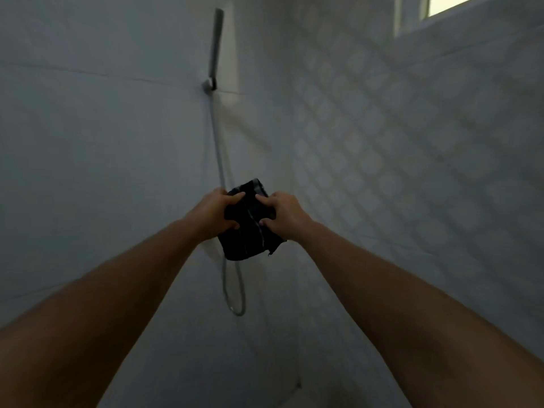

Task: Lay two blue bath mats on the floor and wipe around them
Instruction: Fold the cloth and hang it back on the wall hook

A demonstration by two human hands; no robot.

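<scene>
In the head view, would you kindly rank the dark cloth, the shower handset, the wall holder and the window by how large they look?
1. dark cloth, though it is nearest the camera
2. shower handset, long and thin
3. window, cut off by the frame, so its place against the handset is unsure
4. wall holder

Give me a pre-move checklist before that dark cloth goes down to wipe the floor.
1. Left hand grip on the dark cloth: ok.
2. Right hand grip on it: ok.
3. Cloth folded compact, nothing trailing: ok.
4. Cloth clear of the shower hose behind it: cannot tell.
5. Blue mats laid on the floor: cannot tell, none in view.
6. Light enough to see the floor: not ok, room is dim.
</scene>
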